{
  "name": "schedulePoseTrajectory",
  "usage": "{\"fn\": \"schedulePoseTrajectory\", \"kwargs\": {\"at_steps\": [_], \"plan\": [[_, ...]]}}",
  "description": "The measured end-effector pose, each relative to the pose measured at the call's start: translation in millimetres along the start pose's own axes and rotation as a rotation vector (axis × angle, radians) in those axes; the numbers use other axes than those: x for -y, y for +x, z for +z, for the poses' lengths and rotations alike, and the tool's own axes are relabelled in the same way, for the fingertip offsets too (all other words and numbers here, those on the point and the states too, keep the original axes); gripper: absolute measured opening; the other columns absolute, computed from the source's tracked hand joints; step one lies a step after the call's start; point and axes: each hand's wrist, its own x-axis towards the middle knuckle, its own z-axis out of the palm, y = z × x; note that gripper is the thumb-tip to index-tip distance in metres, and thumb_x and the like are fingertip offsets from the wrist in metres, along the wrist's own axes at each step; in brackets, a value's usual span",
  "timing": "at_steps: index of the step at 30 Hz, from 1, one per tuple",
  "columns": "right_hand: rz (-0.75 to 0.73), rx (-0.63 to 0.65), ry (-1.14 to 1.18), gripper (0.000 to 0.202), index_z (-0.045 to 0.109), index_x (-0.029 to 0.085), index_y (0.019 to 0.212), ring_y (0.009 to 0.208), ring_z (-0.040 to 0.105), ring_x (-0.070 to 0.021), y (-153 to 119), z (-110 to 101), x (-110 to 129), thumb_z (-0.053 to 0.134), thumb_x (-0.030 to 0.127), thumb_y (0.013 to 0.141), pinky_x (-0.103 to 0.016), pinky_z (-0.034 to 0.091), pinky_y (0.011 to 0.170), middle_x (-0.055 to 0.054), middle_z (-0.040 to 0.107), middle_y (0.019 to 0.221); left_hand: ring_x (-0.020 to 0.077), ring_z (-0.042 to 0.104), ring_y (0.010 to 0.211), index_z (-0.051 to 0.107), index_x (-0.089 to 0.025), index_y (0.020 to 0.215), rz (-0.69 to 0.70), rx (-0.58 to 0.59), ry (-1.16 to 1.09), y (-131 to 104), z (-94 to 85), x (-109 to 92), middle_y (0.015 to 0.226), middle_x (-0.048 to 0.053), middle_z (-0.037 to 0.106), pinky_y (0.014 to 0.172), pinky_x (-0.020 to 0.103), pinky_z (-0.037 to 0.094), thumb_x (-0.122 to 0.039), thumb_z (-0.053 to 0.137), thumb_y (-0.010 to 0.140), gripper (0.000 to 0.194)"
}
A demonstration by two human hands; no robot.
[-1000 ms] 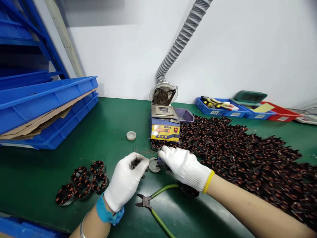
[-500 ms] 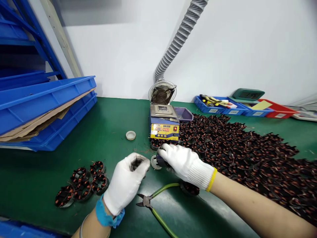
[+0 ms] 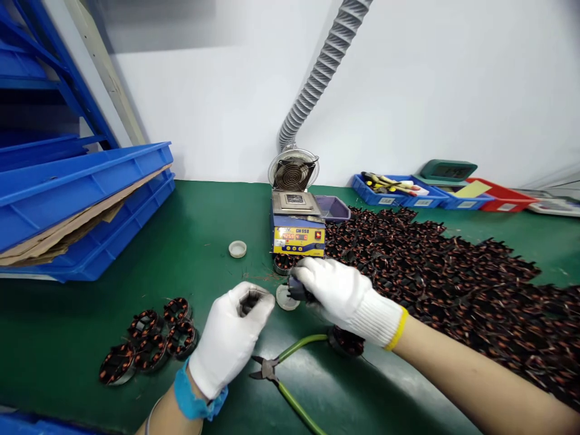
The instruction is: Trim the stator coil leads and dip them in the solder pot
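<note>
My right hand (image 3: 335,290), in a white glove, grips a dark motor stator (image 3: 299,290) turned on its side. The stator is just above the right part of a small round white dish (image 3: 287,298); whether they touch I cannot tell. My gloved left hand (image 3: 238,332) is closed in a pinch to the left of that dish, its fingertips darkened; what it holds, if anything, is hidden. Between my hands and nearer to me lie green-handled cutting pliers (image 3: 269,368), jaws apart. One more stator (image 3: 347,341) rests partly under my right wrist.
A solder pot (image 3: 299,232) with a lit display stands ahead under a grey exhaust hose (image 3: 321,72). Several finished-looking stators (image 3: 151,350) sit at left, a large mass of them (image 3: 444,290) at right. A white cap (image 3: 237,249), blue trays (image 3: 90,205) and tool bins (image 3: 389,192) lie around.
My right hand has shifted slightly right with the stator, uncovering more of the white dish. My left hand has barely moved. The whole view has shifted a little.
</note>
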Motion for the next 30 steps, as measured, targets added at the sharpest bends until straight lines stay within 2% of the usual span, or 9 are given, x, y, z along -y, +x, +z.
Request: {"fn": "schedulePoseTrajectory", "kwargs": {"at_steps": [4, 7, 11, 17, 20, 23, 25, 27, 30], "plan": [[0.098, 0.025, -0.045, 0.025, 0.058, 0.021, 0.116, 0.089, 0.064, -0.025, 2.0, -6.2, -8.9, 0.049, 0.015, 0.094, -0.03, 0.043, 0.061, -0.011, 0.059, 0.111, 0.0137, 0.055, 0.068, 0.065, -0.018, 0.079, 0.0, 0.007, 0.011, -0.5, -0.7, 0.5, 0.072, -0.002, 0.063, 0.065, 0.023, 0.044, -0.038, 0.061, 0.084, 0.021], [0.022, 0.03, -0.108, 0.023, 0.061, 0.022, 0.108, 0.086, 0.064, -0.0257, 9.1, -2.6, -3.5, 0.045, 0.012, 0.094, -0.03, 0.041, 0.059, -0.011, 0.06, 0.105, 0.014, 0.056, 0.069, 0.065, -0.018, 0.08, -0.003, 0.002, 0.021, -0.9, -0.6, 1.2, 0.072, -0.002, 0.063, 0.066, 0.024, 0.044, -0.038, 0.061, 0.085, 0.021], [0.006, 0.018, -0.07, 0.023, 0.062, 0.02, 0.098, 0.087, 0.062, -0.028, 18.1, 5.1, 13.4, 0.039, 0.019, 0.099, -0.032, 0.042, 0.06, -0.012, 0.062, 0.099, 0.0147, 0.056, 0.07, 0.066, -0.018, 0.082, -0.011, 0.002, 0.041, -0.9, -0.2, 3.2, 0.074, -0.002, 0.064, 0.067, 0.024, 0.045, -0.04, 0.061, 0.086, 0.023], [-0.046, -0.011, -0.054, 0.023, 0.062, 0.02, 0.096, 0.085, 0.06, -0.0267, 18.1, 5.2, 21.7, 0.04, 0.021, 0.1, -0.031, 0.04, 0.059, -0.012, 0.063, 0.095, 0.0161, 0.06, 0.072, 0.067, -0.02, 0.082, 0.02, -0.016, 0.096, -2.8, -0.8, 1.8, 0.075, -0.001, 0.066, 0.067, 0.024, 0.048, -0.039, 0.061, 0.085, 0.02], [-0.053, -0.043, -0.092, 0.023, 0.063, 0.02, 0.098, 0.085, 0.059, -0.0258, 19.8, -5.2, 6.2, 0.04, 0.02, 0.099, -0.032, 0.041, 0.065, -0.012, 0.062, 0.096, 0.0179, 0.064, 0.076, 0.069, -0.021, 0.083, 0.05, -0.039, 0.17, -6.1, -0.8, 0.1, 0.079, 0.0, 0.07, 0.069, 0.025, 0.05, -0.039, 0.06, 0.086, 0.019], [-0.059, -0.149, -0.189, 0.024, 0.063, 0.019, 0.108, 0.092, 0.057, -0.0273, 35.9, -33.0, -24.8, 0.044, 0.013, 0.095, -0.035, 0.043, 0.071, -0.014, 0.06, 0.104, 0.0211, 0.068, 0.08, 0.072, -0.023, 0.089, 0.092, -0.062, 0.32, -8.7, 2.3, 4.2, 0.086, 0.002, 0.074, 0.073, 0.03, 0.053, -0.038, 0.059, 0.086, 0.02], [0.021, -0.193, -0.229, 0.031, 0.061, 0.019, 0.117, 0.099, 0.056, -0.0296, 57.2, -58.6, -49.5, 0.045, 0.009, 0.092, -0.039, 0.045, 0.075, -0.017, 0.058, 0.113, 0.0229, 0.071, 0.082, 0.073, -0.024, 0.094, 0.168, -0.045, 0.451, -8.5, 6.0, 10.9, 0.091, 0.004, 0.076, 0.074, 0.032, 0.055, -0.035, 0.058, 0.085, 0.02], [0.16, -0.198, -0.231, 0.036, 0.059, 0.018, 0.123, 0.106, 0.055, -0.0313, 84.1, -82.2, -72.0, 0.043, 0.007, 0.093, -0.042, 0.047, 0.08, -0.018, 0.056, 0.12, 0.0239, 0.073, 0.083, 0.074, -0.025, 0.096, 0.277, -0.024, 0.584, -6.5, 9.1, 19.0, 0.094, 0.005, 0.077, 0.074, 0.032, 0.057, -0.032, 0.059, 0.084, 0.021], [0.283, -0.194, -0.227, 0.036, 0.058, 0.014, 0.127, 0.108, 0.057, -0.0345, 124.5, -99.1, -94.4, 0.044, 0.008, 0.094, -0.044, 0.049, 0.081, -0.022, 0.055, 0.12, 0.0245, 0.074, 0.084, 0.074, -0.023, 0.099, 0.397, -0.04, 0.739, -1.3, 9.4, 29.2, 0.096, 0.006, 0.077, 0.073, 0.03, 0.059, -0.032, 0.06, 0.083, 0.023]]}}
